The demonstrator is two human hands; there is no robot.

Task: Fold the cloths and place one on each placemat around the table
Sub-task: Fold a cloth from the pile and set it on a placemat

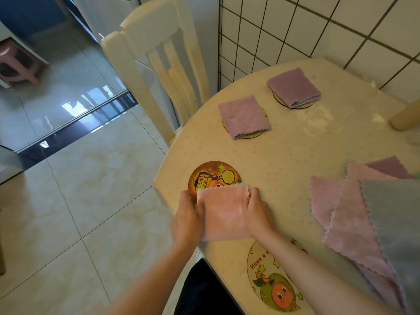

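A folded pink cloth [223, 212] is held between both hands at the table's near left edge. My left hand [187, 220] grips its left side and my right hand [256, 212] grips its right side. The cloth's far edge overlaps an orange round placemat [212, 175]. A second round placemat [275, 285] with a cartoon fruit lies bare under my right forearm. Farther back, two folded purple cloths [244, 115] [294, 87] each lie on a round placemat. Several unfolded cloths [354, 214] in pink, purple and grey are piled at the right.
The round table [284, 155] has a pale yellow glossy cover. A cream chair [159, 60] stands at its far left. A white tiled wall [318, 26] runs behind the table. Another chair's top [405, 119] shows at the right edge. Shiny floor tiles fill the left.
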